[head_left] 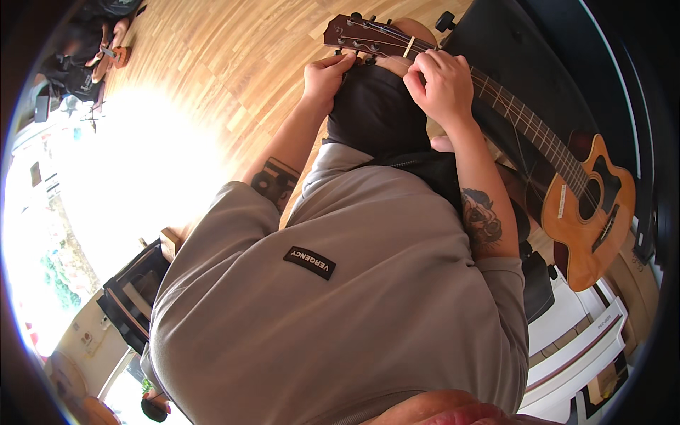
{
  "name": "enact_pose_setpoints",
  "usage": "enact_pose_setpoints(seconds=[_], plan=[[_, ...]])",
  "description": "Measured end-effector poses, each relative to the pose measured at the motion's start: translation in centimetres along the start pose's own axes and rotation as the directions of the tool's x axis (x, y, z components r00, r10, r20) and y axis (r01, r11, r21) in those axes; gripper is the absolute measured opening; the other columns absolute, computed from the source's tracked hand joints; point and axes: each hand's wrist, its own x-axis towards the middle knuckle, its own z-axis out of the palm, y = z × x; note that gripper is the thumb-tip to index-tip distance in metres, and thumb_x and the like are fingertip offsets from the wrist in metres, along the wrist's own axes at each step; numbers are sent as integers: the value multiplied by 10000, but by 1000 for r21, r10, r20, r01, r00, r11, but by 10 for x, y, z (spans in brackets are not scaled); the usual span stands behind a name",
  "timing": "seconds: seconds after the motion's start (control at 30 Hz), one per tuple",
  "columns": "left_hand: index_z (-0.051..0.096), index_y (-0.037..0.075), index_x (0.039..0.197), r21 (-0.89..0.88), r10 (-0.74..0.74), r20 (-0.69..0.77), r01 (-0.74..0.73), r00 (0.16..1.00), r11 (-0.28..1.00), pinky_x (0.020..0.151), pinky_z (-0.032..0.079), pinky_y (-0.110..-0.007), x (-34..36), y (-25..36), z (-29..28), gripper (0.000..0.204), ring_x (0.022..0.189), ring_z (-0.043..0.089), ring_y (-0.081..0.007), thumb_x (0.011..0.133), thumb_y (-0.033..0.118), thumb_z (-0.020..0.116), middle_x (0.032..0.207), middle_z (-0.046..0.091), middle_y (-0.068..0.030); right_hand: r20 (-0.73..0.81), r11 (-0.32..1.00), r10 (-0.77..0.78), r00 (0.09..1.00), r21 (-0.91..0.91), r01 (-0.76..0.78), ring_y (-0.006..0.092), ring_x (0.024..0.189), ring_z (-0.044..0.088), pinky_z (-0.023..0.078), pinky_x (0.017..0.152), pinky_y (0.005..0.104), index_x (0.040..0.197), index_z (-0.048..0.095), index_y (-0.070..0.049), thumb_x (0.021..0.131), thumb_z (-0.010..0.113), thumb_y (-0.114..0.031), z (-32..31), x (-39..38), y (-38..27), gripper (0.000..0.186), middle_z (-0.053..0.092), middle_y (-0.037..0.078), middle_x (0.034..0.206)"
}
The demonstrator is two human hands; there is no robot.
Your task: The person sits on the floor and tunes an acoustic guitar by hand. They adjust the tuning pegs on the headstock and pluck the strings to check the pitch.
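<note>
An acoustic guitar (602, 234) with a light wooden body lies slanted at my right, its dark headstock (347, 32) at the top, over my knee. My left hand (326, 81) pinches a tuning peg on the near edge of the headstock. My right hand (440, 88) is at the neck just beside the nut (409, 47), fingers curled closed by the strings; what they grip is hidden. A thin string loops loosely off the fretboard (528, 120).
A black padded panel (506, 46) stands behind the guitar. Wood flooring (234, 57) spreads to the left toward bright glare. A person (78, 53) with a small stringed instrument sits far upper left. A white keyboard-like object (588, 333) is lower right, a black bag-like object (124, 297) lower left.
</note>
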Motion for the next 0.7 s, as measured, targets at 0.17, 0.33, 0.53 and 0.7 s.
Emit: enact_pose_setpoints(seconds=[0.17, 0.33, 0.53, 0.7], plan=[[815, -43, 1103, 421, 242, -111, -175, 964, 890, 766, 593, -292, -11, 7, 11, 352, 835, 727, -138, 874, 215, 887, 946, 793, -97, -22, 1000, -16, 1000, 16, 17, 202, 693, 618, 371, 659, 383, 733, 552, -154, 811, 749, -148, -1, 3, -1, 212, 584, -28, 689], [849, 20, 1036, 424, 299, -127, -221, 946, 879, 748, 572, -313, -11, 5, 7, 329, 792, 715, -129, 870, 302, 880, 853, 792, -79, -6, 1000, 11, 1000, 9, -11, 204, 688, 613, 372, 662, 381, 732, 546, -149, 812, 748, -146, 0, 0, 0, 217, 584, -23, 691], [815, -66, 1052, 141, -68, -132, 86, 989, 986, 718, 555, -316, -3, 4, 4, 403, 756, 695, -155, 912, 309, 858, 853, 767, -86, -10, 1000, 7, 1000, 2, -7, 206, 692, 618, 379, 667, 382, 732, 550, -148, 812, 744, -145, -1, 1, -1, 210, 587, -19, 695], [811, -58, 1062, -131, -125, 35, 128, 992, 983, 738, 590, -331, 8, -2, -4, 356, 809, 732, -180, 897, 250, 878, 915, 775, -109, -15, 1000, -1, 1000, 2, 1, 205, 696, 621, 385, 669, 385, 732, 554, -146, 811, 746, -148, 1, 1, -1, 207, 591, -17, 697]])
